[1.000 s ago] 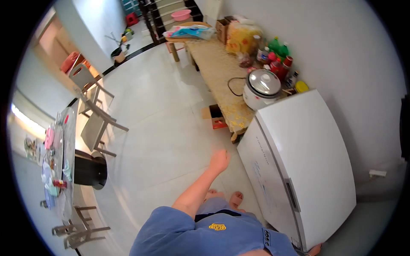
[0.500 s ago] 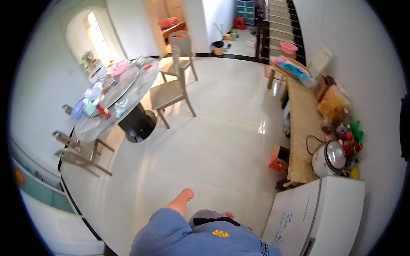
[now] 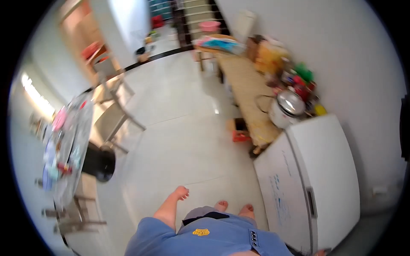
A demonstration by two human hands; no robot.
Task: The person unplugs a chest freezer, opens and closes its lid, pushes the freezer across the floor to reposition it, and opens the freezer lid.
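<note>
My left hand hangs over the pale tiled floor in front of my blue shirt, its fingers loosely bent and slightly apart, with nothing in them. At the bottom right edge a small part of my right hand shows beside the lower end of the white freezer; its fingers are mostly hidden. Past the freezer stands a long cloth-covered table with a rice cooker under a glass lid at its near end.
A round table with dishes and chairs stands at the left. Under the long table is a red box. Bottles and a yellow bag lie along the wall. Stairs and a pink basin are at the back.
The view swung left, then back right, so the freezer fills the right side again. My left hand has lowered toward my body from its more outstretched position.
</note>
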